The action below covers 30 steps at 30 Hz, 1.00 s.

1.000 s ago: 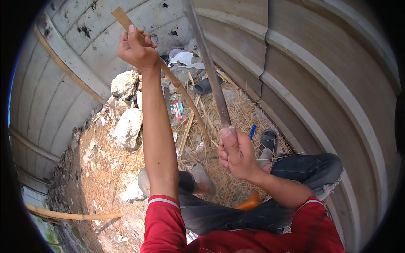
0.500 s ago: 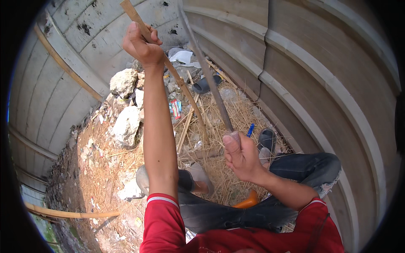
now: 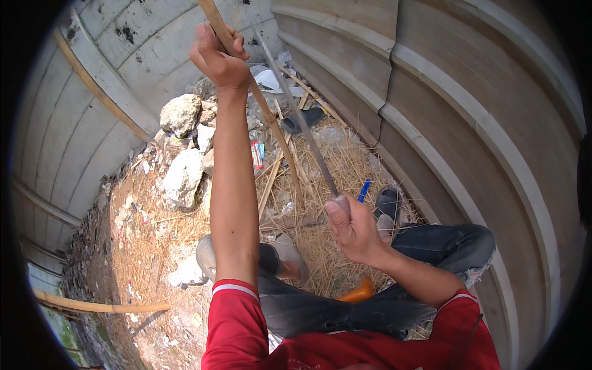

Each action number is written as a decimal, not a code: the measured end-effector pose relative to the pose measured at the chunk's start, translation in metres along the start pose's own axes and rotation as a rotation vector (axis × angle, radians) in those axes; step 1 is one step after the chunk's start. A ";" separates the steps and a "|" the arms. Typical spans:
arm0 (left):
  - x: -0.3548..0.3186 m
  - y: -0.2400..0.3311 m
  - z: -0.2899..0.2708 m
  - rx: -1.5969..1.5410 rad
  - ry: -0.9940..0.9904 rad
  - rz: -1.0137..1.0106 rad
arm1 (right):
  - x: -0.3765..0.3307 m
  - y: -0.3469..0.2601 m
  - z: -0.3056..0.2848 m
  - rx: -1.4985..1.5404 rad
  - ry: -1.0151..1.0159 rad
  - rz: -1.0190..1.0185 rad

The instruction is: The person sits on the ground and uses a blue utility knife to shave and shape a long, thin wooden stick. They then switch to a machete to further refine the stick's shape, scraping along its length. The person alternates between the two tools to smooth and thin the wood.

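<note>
My left hand (image 3: 222,66), arm stretched forward, has its fingers wrapped round a long bamboo stick (image 3: 269,115). The stick slants from the top of the view down to the straw between my feet. In my right hand (image 3: 357,235), thumb along the top, is the short handle of a machete (image 3: 308,132) with a long narrow blade. Its blade points forward, to the right of the stick, with its tip near the left hand's height. I cannot tell whether blade and stick touch.
Dry straw (image 3: 336,166) covers the ground around my feet. Pale rocks (image 3: 184,179) lie at left, a dark sandal (image 3: 302,120) ahead. An orange curved object (image 3: 357,290) is by my legs. Corrugated metal sheeting (image 3: 468,135) rises close on the right; a grey wall (image 3: 166,49) stands ahead.
My left hand has shifted slightly right with the stick. The machete's tip has dropped a little and moved left; my right hand has barely moved.
</note>
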<state>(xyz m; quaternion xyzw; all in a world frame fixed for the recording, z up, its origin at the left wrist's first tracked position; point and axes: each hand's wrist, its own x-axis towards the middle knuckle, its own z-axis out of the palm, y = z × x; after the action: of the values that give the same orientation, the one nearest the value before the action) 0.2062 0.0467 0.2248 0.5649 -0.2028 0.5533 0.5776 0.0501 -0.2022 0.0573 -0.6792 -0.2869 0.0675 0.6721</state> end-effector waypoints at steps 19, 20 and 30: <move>0.034 0.008 -0.044 0.029 0.006 -0.301 | 0.049 -0.097 -0.055 0.618 0.241 -0.208; 0.034 0.004 -0.037 -0.028 -0.023 -0.277 | 0.050 -0.101 -0.052 0.685 0.244 -0.333; 0.026 0.007 -0.055 -0.071 -0.205 -0.273 | 0.020 -0.020 -0.034 0.386 -0.078 0.672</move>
<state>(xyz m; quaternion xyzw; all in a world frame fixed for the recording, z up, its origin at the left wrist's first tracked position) 0.1869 0.1041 0.2349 0.6199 -0.2014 0.4019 0.6432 0.0769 -0.2240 0.0850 -0.5932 -0.0557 0.3626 0.7166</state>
